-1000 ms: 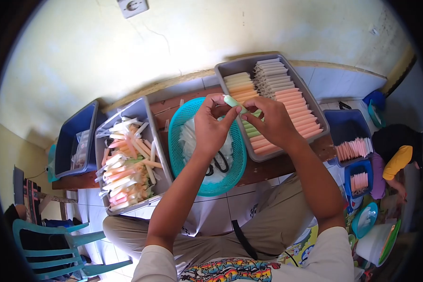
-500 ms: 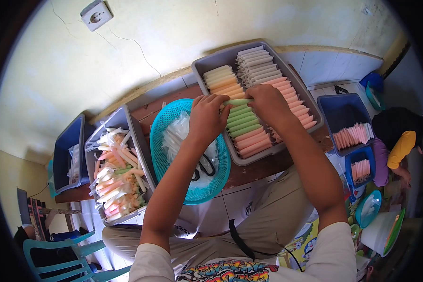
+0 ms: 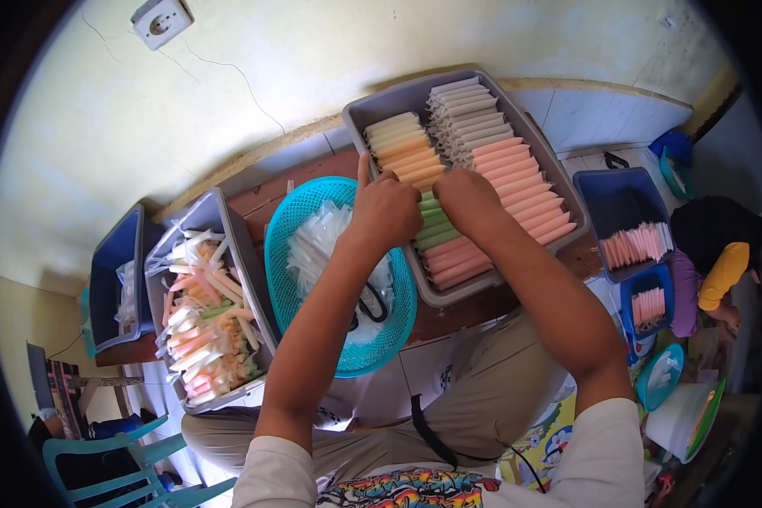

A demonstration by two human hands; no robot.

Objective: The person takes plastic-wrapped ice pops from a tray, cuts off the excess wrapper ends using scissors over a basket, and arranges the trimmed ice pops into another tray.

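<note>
Left hand: the left hand [image 3: 388, 210] sits over the near-left part of the right-hand tray, index finger straight toward 12 o'clock, the other fingers curled in; whether they grip anything I cannot tell.
Right hand: the right hand [image 3: 464, 201] lies just beside it at 3 o'clock, fingers bent down toward the rows; the tips are hidden, so its grasp cannot be told.
Green tubes: the green tubes [image 3: 436, 229] lie stacked between the hands and just below them at 6 o'clock, partly covered by them.
Grey tray: the grey tray [image 3: 474, 286] under both hands carries neat rows; from the hands, orange tubes [image 3: 411, 161] lie at 11 o'clock, whitish tubes [image 3: 466, 118] at 1, pink tubes [image 3: 529, 199] at 3 and more at 6.
Turquoise basket: at 8 o'clock, the turquoise basket [image 3: 273, 245] holds clear plastic [image 3: 317, 241] and a black loop [image 3: 376, 302].
Loose tubes: farther out at 8 o'clock, loose tubes [image 3: 207, 330] of mixed colours heap in a second tray [image 3: 250, 271].
Blue bin: at 3 o'clock, a blue bin [image 3: 605, 199] contains more pinkish tubes.
Co-worker: beyond it, between 3 and 4, shows a yellow sleeve [image 3: 726, 271].
</note>
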